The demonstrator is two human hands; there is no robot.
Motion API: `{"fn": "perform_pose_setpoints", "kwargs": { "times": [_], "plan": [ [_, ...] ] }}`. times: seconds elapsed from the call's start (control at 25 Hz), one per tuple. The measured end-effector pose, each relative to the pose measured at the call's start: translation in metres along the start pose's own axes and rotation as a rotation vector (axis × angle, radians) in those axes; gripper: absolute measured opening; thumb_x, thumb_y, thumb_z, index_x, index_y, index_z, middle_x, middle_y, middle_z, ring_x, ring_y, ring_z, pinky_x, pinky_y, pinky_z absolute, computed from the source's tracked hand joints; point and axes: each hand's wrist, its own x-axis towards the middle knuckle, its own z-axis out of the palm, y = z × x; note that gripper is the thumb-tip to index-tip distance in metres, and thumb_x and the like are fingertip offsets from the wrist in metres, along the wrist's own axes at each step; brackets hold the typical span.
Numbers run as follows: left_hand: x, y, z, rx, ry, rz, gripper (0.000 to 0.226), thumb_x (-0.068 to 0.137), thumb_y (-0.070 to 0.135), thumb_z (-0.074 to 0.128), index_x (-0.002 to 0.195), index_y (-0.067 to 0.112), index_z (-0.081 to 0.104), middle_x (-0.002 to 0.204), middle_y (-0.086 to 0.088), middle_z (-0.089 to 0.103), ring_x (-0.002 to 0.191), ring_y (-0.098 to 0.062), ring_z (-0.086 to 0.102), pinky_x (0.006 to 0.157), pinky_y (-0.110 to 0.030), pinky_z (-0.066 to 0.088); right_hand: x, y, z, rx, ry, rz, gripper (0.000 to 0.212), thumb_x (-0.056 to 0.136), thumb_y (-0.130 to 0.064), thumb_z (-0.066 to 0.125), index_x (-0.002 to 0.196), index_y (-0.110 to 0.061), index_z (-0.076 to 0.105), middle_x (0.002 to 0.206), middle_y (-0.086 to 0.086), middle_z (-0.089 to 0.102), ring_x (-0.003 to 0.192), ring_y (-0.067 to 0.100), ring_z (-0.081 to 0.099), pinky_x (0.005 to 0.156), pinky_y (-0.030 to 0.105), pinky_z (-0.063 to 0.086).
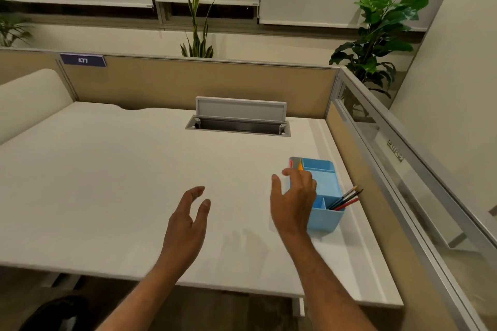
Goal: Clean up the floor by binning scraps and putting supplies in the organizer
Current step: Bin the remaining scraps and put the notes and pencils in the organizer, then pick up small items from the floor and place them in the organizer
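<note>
A light blue plastic organizer (326, 185) with several compartments stands on the right side of the white desk (121, 183). Coloured pencils (347, 199) lean out of its near right compartment. Something red and orange (297, 164) shows in its far left corner. My right hand (293, 201) hovers over the organizer's left side with fingers spread and relaxed, holding nothing. My left hand (188, 220) hangs above the middle of the desk, fingers loosely apart, also holding nothing.
An open cable hatch (238, 126) with a raised grey lid sits at the back of the desk. Beige partitions (188, 83) close the back and right sides, with a glass panel (403, 183) on the right. Dark floor (215, 312) shows below the front edge.
</note>
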Motion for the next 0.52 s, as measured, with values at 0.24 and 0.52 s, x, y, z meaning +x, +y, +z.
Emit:
{"fn": "perform_pose_setpoints", "kwargs": {
  "times": [0.24,0.52],
  "plan": [
    [-0.071,-0.003,-0.085,0.256,0.055,0.252,0.065,0.101,0.051,0.035,0.159,0.034,0.009,0.169,0.012,0.001,0.154,-0.005,-0.009,0.126,-0.040,0.004,-0.123,-0.091,-0.040,-0.052,-0.033,-0.162,0.026,0.093,-0.037,0.063,0.115,-0.022,0.064,0.131,0.003,0.059,0.123,0.021,0.051,0.100,0.037,0.042],
    [-0.205,-0.025,-0.231,0.401,0.183,0.529,0.075,0.104,0.042,0.037,0.160,0.016,-0.005,0.168,-0.004,-0.014,0.155,-0.022,-0.014,0.126,-0.047,-0.004,-0.302,-0.225,-0.114,-0.160,0.011,-0.277,0.049,0.098,-0.050,0.047,0.140,-0.024,0.046,0.159,0.006,0.035,0.149,0.027,0.026,0.117,0.054,0.028]
  ]
}}
